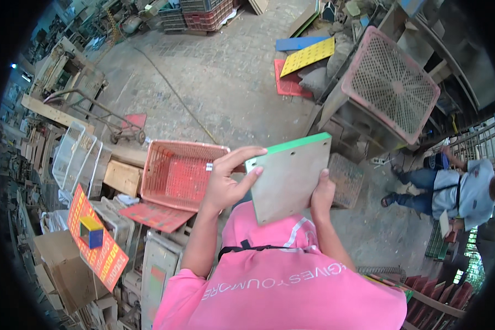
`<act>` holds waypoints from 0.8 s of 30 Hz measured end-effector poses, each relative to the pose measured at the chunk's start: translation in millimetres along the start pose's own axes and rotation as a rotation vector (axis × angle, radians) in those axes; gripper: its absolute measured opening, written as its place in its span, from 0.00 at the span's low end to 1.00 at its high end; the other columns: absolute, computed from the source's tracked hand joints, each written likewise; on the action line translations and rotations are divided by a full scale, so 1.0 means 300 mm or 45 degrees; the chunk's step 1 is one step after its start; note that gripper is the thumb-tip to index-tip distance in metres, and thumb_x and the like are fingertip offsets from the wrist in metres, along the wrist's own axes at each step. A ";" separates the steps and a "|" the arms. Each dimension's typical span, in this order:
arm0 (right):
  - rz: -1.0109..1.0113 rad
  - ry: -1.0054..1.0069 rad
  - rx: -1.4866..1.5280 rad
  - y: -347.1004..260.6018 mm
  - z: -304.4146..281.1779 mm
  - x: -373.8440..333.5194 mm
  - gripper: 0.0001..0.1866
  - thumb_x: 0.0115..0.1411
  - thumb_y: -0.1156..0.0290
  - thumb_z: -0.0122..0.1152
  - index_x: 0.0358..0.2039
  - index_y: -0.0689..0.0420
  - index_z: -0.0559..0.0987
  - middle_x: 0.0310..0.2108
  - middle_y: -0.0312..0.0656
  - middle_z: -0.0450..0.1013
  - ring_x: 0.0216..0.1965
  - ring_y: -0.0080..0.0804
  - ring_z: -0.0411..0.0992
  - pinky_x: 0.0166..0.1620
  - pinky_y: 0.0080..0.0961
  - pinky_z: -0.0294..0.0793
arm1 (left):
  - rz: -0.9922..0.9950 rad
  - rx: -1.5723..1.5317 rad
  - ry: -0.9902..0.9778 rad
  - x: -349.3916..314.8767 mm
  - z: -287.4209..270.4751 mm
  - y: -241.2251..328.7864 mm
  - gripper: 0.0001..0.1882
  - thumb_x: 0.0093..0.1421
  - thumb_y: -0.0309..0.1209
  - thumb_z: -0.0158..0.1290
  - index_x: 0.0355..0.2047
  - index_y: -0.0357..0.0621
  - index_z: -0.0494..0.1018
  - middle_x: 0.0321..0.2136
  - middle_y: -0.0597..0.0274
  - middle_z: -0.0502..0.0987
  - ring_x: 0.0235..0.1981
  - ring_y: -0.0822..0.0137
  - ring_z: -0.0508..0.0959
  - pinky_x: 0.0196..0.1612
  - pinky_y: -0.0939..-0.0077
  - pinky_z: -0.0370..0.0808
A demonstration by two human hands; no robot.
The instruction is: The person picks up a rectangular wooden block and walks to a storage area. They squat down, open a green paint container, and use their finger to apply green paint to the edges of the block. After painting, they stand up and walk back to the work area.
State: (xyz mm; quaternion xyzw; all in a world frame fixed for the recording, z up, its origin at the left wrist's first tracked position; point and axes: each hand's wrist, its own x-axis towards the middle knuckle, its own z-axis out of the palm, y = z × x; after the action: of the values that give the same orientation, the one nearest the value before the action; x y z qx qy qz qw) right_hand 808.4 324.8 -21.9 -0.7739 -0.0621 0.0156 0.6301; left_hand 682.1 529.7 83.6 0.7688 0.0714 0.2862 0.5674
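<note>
A square pale grey board with green edges and small holes near its corners is held up in front of my body, tilted. My left hand grips its left edge, thumb on the pale face and fingers reaching over toward the green top edge. On the opposite side my right hand clasps the board's right edge, with the thumb lying along the face; its other fingers are hidden behind. The back of the board does not show.
A red plastic basket stands left of the board. Farther left are a hand truck and a lettered orange board carrying a small blue-yellow block. A pink-rimmed fan guard is at the right, with another person beyond.
</note>
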 end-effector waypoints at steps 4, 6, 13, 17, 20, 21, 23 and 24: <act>0.229 -0.158 -0.066 0.080 0.137 0.214 0.40 0.70 0.38 0.45 0.17 0.66 0.68 0.16 0.34 0.65 0.24 0.23 0.58 0.29 0.31 0.62 | 0.049 0.032 -0.103 0.287 -0.043 -0.166 0.17 0.58 0.21 0.58 0.49 0.37 0.79 0.50 0.49 0.80 0.52 0.60 0.80 0.50 0.70 0.77; 0.324 -0.114 0.016 0.079 0.260 0.339 0.41 0.70 0.37 0.45 0.17 0.66 0.69 0.17 0.34 0.66 0.24 0.23 0.59 0.30 0.30 0.63 | -0.116 -0.132 -0.013 0.403 -0.067 -0.280 0.17 0.57 0.21 0.59 0.48 0.38 0.79 0.52 0.49 0.79 0.49 0.57 0.81 0.52 0.68 0.76; 0.489 0.157 0.278 -0.040 0.856 0.995 0.43 0.69 0.35 0.43 0.33 0.71 0.80 0.28 0.39 0.76 0.30 0.25 0.70 0.37 0.31 0.71 | 0.138 -0.001 0.079 0.990 -0.307 -0.687 0.30 0.59 0.29 0.58 0.62 0.36 0.68 0.64 0.42 0.67 0.65 0.45 0.68 0.65 0.56 0.66; 0.565 0.005 0.174 -0.112 1.258 1.400 0.44 0.68 0.34 0.45 0.35 0.72 0.81 0.30 0.43 0.77 0.31 0.27 0.70 0.38 0.33 0.72 | 0.332 0.209 -0.161 1.568 -0.442 -0.826 0.46 0.65 0.47 0.51 0.73 0.36 0.44 0.73 0.40 0.45 0.75 0.41 0.42 0.73 0.47 0.41; 0.539 -0.066 0.177 -0.257 1.497 1.569 0.44 0.68 0.34 0.45 0.36 0.73 0.81 0.30 0.44 0.78 0.32 0.27 0.70 0.39 0.32 0.72 | 0.471 0.328 -0.147 1.905 -0.567 -0.896 0.46 0.66 0.52 0.49 0.73 0.36 0.45 0.73 0.40 0.45 0.74 0.38 0.41 0.72 0.44 0.41; 0.534 -0.092 0.202 -0.282 1.573 1.636 0.44 0.68 0.34 0.44 0.36 0.73 0.81 0.30 0.44 0.78 0.32 0.27 0.70 0.39 0.32 0.72 | 0.492 0.307 -0.125 2.016 -0.605 -0.911 0.46 0.67 0.53 0.48 0.73 0.36 0.44 0.73 0.41 0.44 0.74 0.38 0.41 0.72 0.43 0.41; 0.512 -0.166 0.229 -0.326 1.714 1.764 0.43 0.69 0.36 0.44 0.36 0.74 0.81 0.30 0.44 0.78 0.32 0.26 0.70 0.40 0.31 0.72 | 0.505 0.266 -0.069 2.212 -0.687 -0.943 0.46 0.67 0.55 0.45 0.73 0.37 0.44 0.74 0.41 0.42 0.74 0.38 0.39 0.72 0.41 0.40; 0.505 -0.174 0.203 -0.327 1.773 1.832 0.43 0.70 0.36 0.44 0.35 0.74 0.81 0.29 0.44 0.78 0.32 0.26 0.70 0.40 0.32 0.72 | 0.498 0.317 -0.091 2.326 -0.725 -0.966 0.45 0.68 0.55 0.44 0.73 0.37 0.45 0.74 0.41 0.43 0.74 0.38 0.40 0.72 0.42 0.41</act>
State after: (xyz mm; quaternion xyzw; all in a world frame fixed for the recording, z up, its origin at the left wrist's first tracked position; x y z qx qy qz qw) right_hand 1291.4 925.6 -5.5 -0.7159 0.0503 0.1964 0.6682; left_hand 1207.5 1114.0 111.3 0.8418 -0.0641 0.3524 0.4039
